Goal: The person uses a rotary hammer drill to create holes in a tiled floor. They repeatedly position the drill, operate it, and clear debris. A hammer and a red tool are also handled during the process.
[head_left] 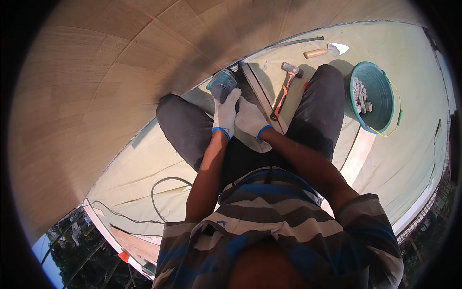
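Both my hands, in white knit gloves with blue cuffs, are closed on a teal and dark power tool (222, 85) between my knees. My left hand (224, 113) wraps its near side, thumb pointing forward. Close against it, my right hand (250, 117) grips the tool's dark rear part, which is mostly hidden. The tool's front end is near the foot of the tiled wall (120, 82); its working tip cannot be made out. A hammer (285, 91) with an orange and black handle lies to the right, beyond a long flat strip (262, 94).
At the right stands a green bucket (386, 96) holding grey rubble. A wooden-handled trowel (325, 51) and a dark rod (298, 41) lie farther forward. A grey cable (161, 182) loops at the left on the pale sheet (149, 168). A board (358, 151) lies below the bucket.
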{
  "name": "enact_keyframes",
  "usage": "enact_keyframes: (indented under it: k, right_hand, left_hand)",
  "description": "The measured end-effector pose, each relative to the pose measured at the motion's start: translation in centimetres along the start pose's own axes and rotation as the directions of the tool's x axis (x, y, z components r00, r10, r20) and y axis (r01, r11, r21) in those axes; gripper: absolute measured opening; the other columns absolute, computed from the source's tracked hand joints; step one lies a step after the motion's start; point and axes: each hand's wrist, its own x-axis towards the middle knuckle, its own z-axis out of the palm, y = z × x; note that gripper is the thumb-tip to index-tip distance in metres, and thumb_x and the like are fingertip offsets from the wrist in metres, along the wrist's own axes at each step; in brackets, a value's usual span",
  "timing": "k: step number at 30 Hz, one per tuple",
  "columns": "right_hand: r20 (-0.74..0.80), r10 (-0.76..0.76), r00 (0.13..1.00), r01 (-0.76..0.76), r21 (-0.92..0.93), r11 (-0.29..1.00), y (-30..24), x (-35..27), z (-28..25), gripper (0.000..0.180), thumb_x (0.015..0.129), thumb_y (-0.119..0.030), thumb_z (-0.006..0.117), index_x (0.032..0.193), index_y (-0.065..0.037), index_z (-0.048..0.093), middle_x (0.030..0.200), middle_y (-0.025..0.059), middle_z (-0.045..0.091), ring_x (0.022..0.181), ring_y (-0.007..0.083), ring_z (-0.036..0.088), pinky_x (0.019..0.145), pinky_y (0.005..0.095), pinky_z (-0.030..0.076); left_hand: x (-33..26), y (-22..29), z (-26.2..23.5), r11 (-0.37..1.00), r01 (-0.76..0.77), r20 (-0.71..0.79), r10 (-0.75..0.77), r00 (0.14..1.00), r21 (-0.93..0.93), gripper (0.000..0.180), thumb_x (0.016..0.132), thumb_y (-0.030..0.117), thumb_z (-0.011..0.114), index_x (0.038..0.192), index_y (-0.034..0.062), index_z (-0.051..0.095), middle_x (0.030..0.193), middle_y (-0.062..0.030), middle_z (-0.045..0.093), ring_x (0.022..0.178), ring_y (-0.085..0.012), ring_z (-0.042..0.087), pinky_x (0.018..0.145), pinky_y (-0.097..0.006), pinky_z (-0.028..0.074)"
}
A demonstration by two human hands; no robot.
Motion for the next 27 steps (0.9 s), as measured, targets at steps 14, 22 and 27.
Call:
enact_keyframes:
  k: [14,22,27]
  right_hand:
    - [-0.053,-0.239,0.970,0.237,-0.048,0.970,2.9,0.1,1.8,0.052,0.100,-0.023,0.070,0.143,0.003,0.056,0.119,0.0351,0.075,0.116,0.0544,0.070,0.097,0.0577,0.058]
    - [-0.248,-0.214,0.945,0.255,0.145,0.956,3.3,-4.9,5.9,0.058,0.096,-0.029,0.078,0.137,0.004,0.055,0.111,0.0339,0.076,0.109,0.0535,0.073,0.092,0.0588,0.060]
    - [-0.121,-0.190,0.974,0.202,0.096,0.975,0.7,-5.9,4.6,0.057,0.095,-0.031,0.076,0.134,0.005,0.056,0.099,0.0374,0.074,0.099,0.0564,0.072,0.089,0.0645,0.058]
  left_hand:
    - [-0.9,0.3,0.5,0.937,0.101,-0.150,-0.053,0.987,0.334,0.057,0.094,0.036,0.072,0.129,-0.0095,0.071,0.116,-0.0262,0.078,0.110,-0.0383,0.076,0.098,-0.043,0.058]
    - [-6.1,2.8,-0.3,0.839,0.078,-0.068,-0.049,0.996,0.538,0.049,0.097,0.029,0.073,0.132,-0.0045,0.068,0.107,-0.0179,0.079,0.104,-0.0280,0.077,0.092,-0.040,0.059]
    - [-7.5,3.2,-1.5,0.902,0.228,-0.146,-0.186,0.972,0.367,0.040,0.102,0.030,0.074,0.127,-0.0003,0.071,0.100,-0.0044,0.073,0.091,-0.0135,0.068,0.082,-0.033,0.055]
